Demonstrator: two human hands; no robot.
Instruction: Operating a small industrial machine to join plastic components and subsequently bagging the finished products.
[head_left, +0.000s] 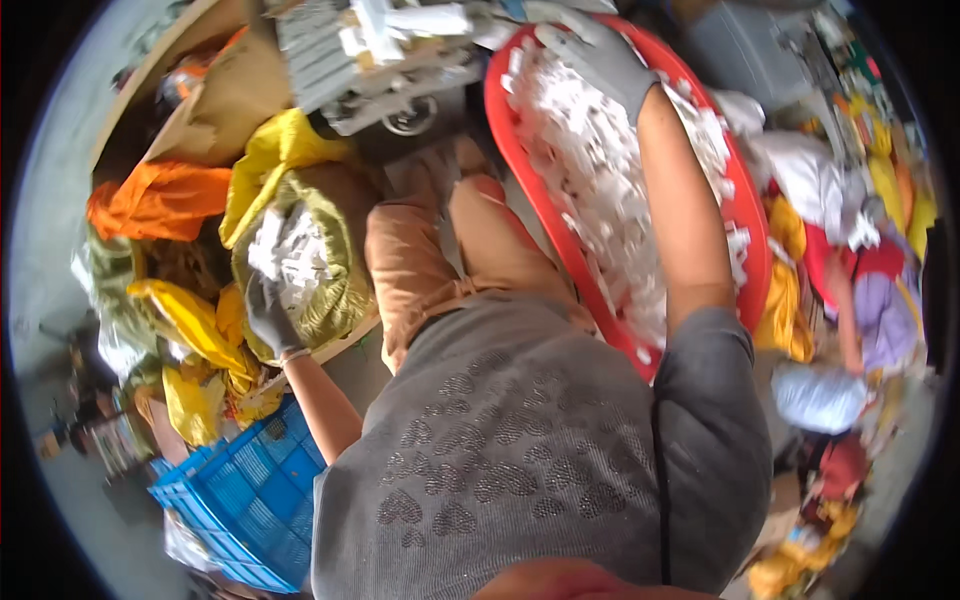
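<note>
Hands reach sack and red basin.

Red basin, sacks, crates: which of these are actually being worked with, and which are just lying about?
In use:
red basin of white pieces, right hand in it
green sack with white pieces, left hand at its mouth

Lying about:
blue crate
orange cloth
yellow bags
cardboard box

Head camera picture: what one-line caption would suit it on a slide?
Gloved left hand drops white plastic pieces into a green sack; gloved right hand reaches into a red tub of them.
</note>
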